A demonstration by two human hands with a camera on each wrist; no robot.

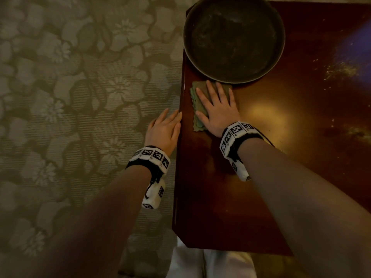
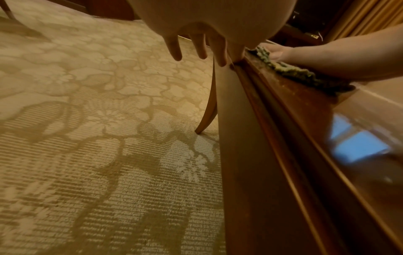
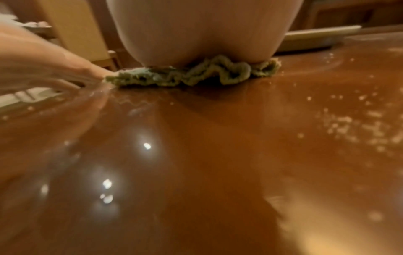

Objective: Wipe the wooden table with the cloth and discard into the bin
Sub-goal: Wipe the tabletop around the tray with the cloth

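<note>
Cloth [image 1: 202,105] flat on wooden table [image 1: 251,177], pinned under right hand [image 1: 217,109].
Right hand: fingers straight and spread, palm pressing the green cloth down near the table's left edge. Left hand [image 1: 164,130]: just left of the right, fingers straight, holding nothing, fingertips [image 2: 221,59] against the table edge. Beyond the right fingertips, touching the cloth: round dark tray [image 1: 233,39]. Crumbs [image 1: 341,71] well right of the right hand.
</note>
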